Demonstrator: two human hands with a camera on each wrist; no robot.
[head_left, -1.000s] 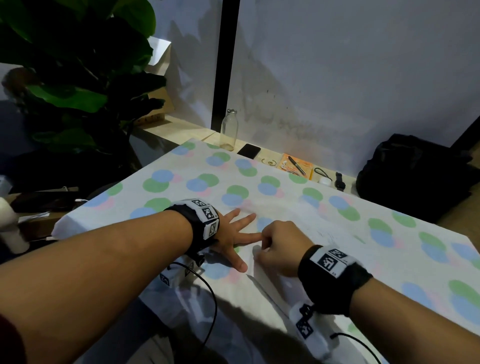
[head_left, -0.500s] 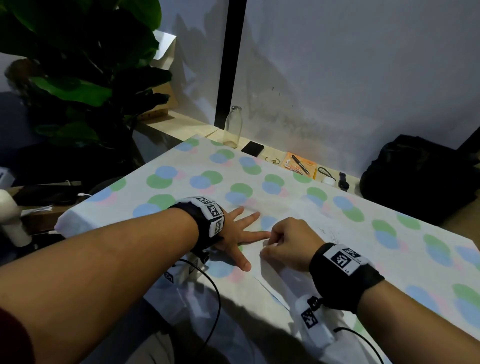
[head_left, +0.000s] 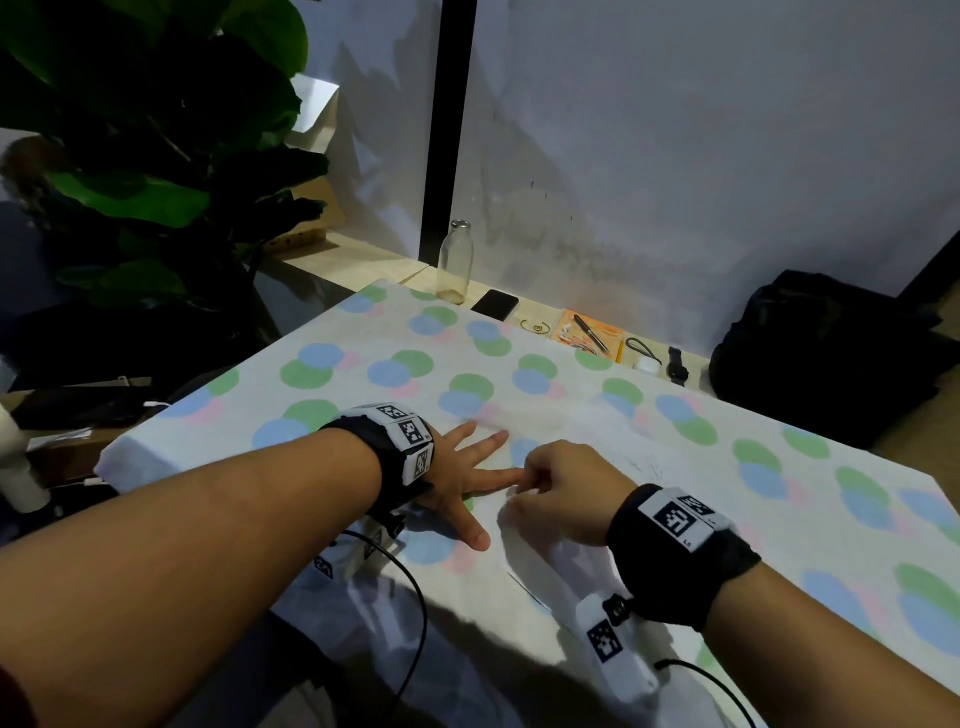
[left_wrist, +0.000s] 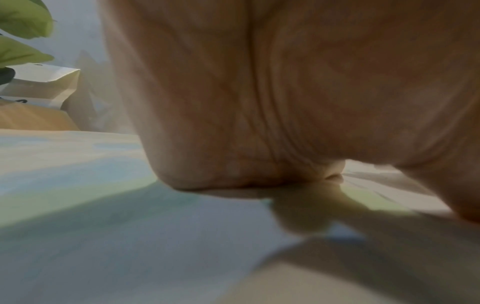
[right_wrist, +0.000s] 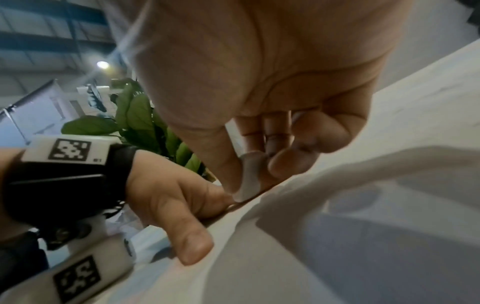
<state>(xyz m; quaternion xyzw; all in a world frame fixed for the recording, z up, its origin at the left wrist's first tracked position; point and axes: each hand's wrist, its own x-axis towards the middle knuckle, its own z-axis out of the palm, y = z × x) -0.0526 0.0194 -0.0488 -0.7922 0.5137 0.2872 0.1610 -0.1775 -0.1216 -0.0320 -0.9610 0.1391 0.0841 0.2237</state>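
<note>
A patterned cover (head_left: 571, 395) printed with blue, green and pink dots spreads over most of the tabletop (head_left: 363, 265), whose bare wooden strip shows only along the far wall. A large leafy plant (head_left: 156, 156) stands off the far left corner, and a black bag (head_left: 831, 353) sits slumped at the far right. On the near middle of the cover lies a thin white sheet (right_wrist: 363, 164), part of it lifted off the surface in a soft curve; whether it is a separate piece or a folded-over part of the cover cannot be told. The person's left hand (head_left: 462, 473) lies flat on the cover just left of that sheet, palm down, fingers straight and spread apart, the longest one pointing toward the other hand. The right hand (head_left: 561, 493) is just beside it, nearly touching that fingertip, with its fingers curled in and the thumb and forefinger closed together, pinching the edge of the white sheet, as the right wrist view shows. Both wrists wear black bands with coded tags. Along the wooden strip stand a clear glass bottle (head_left: 453, 262), upright, then a dark phone (head_left: 496, 305) lying flat near it, and farther right an orange notebook (head_left: 610, 330) with a pen (head_left: 589, 331) resting on top.
</note>
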